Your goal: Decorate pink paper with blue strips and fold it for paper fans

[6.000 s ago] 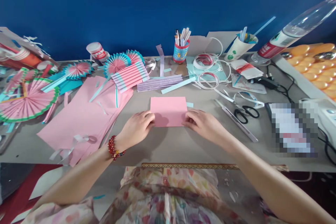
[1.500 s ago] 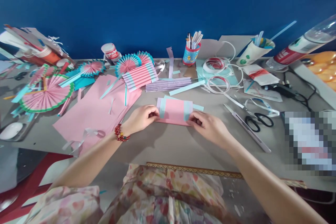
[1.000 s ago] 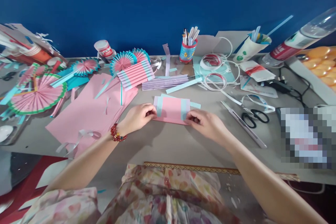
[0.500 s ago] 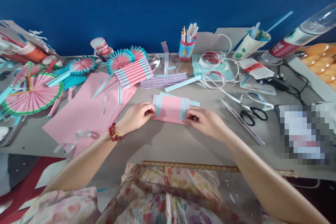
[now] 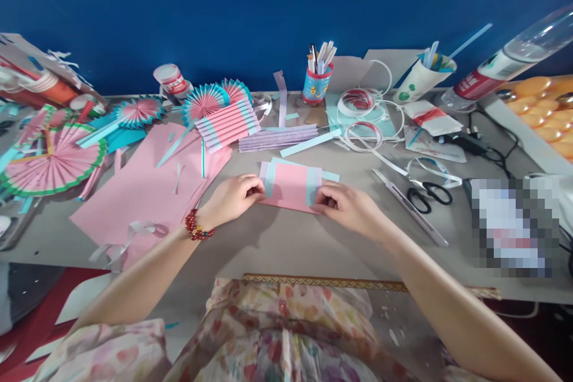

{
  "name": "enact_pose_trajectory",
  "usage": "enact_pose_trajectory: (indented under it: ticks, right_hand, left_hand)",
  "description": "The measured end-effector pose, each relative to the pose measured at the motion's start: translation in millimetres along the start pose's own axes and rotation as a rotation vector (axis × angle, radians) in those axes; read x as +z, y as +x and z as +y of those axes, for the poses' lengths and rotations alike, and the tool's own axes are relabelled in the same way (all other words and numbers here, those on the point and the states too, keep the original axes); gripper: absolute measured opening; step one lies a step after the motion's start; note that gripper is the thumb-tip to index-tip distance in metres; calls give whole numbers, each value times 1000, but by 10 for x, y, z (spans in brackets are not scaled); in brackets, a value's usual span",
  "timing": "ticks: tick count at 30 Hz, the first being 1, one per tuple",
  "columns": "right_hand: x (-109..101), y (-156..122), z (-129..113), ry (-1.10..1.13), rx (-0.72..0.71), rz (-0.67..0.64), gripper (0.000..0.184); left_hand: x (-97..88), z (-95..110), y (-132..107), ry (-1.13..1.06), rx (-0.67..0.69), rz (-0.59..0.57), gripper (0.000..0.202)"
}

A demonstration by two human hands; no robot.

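Note:
A small pink paper (image 5: 290,184) with pale blue and lilac strips down its left and right edges lies on the grey table (image 5: 286,248) in front of me. My left hand (image 5: 233,197) pinches its left edge, fingers curled. The right edge is pinched by my right hand (image 5: 347,208), fingers closed on it. The near edge of the paper is folded up a little. A red bead bracelet sits on my left wrist.
Large pink sheets (image 5: 147,191) lie to the left, with pleated paper fans (image 5: 54,158) and a folded pink-blue stack (image 5: 227,124) behind. Scissors (image 5: 425,194), a craft knife (image 5: 409,206), tape rolls (image 5: 358,101), a pen cup (image 5: 316,83) and a bottle (image 5: 501,65) are on the right.
Six seconds ago the paper was plain pink side up; now the side with blue and lilac strips faces up. Both hands have stayed at its edges over the last second.

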State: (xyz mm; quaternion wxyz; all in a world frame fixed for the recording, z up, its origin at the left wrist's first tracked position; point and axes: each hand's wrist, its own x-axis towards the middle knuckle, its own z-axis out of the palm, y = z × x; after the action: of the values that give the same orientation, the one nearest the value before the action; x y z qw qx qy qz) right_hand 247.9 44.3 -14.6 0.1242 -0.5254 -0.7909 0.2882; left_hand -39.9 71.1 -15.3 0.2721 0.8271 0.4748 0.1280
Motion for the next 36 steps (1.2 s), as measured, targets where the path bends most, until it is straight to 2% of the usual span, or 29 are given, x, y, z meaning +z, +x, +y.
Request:
enact_pose_trajectory:
  ticks: [36]
  right_hand:
    - [18,7,-2,-40,-19,12,14]
  left_hand:
    - [6,10,-14,24,46,2,11]
